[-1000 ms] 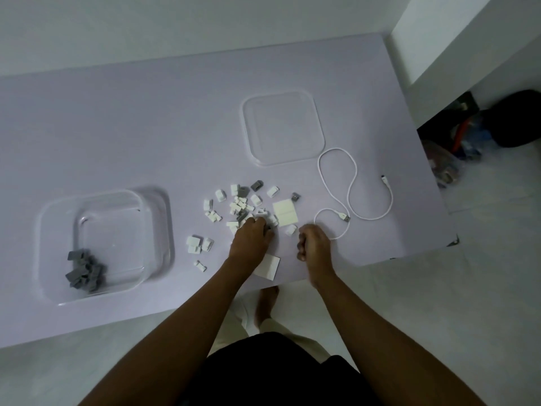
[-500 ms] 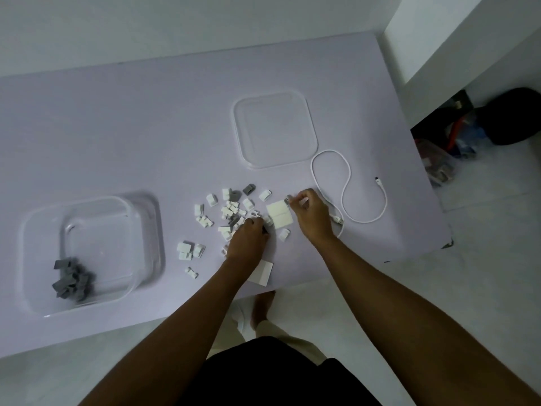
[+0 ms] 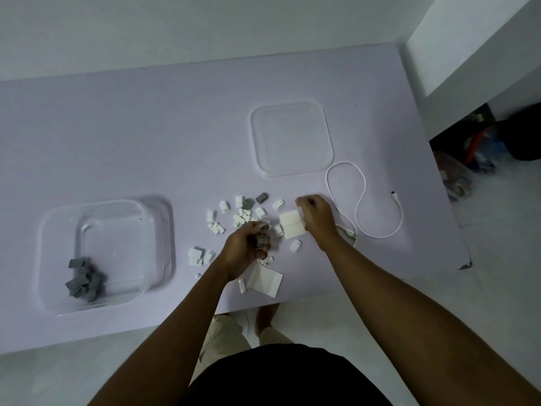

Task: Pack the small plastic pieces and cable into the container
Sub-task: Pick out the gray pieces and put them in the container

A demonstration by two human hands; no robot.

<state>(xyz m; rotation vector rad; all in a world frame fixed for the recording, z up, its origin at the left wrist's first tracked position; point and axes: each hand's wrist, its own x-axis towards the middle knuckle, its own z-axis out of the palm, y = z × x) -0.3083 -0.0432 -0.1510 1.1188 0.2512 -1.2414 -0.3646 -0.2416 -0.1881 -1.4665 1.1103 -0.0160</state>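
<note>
Small white and grey plastic pieces (image 3: 243, 212) lie scattered mid-table. My left hand (image 3: 244, 249) is curled around a few grey pieces at the near side of the pile. My right hand (image 3: 314, 213) hovers over a white square pad (image 3: 289, 225), fingers curled with a small piece pinched at the tips. A white cable (image 3: 363, 197) snakes on the table to the right of that hand. The clear container (image 3: 99, 253) stands at the left with several grey pieces (image 3: 83, 281) in its near-left corner.
The clear lid (image 3: 291, 139) lies flat behind the pile. A white card (image 3: 265, 279) rests by the table's near edge, with a few white pieces (image 3: 199, 256) left of it. Dark clutter (image 3: 483, 145) sits on the floor off the table's right edge.
My right hand moved from the near edge up to the far right side of the pile. My left hand lifted slightly with grey pieces gathered in it.
</note>
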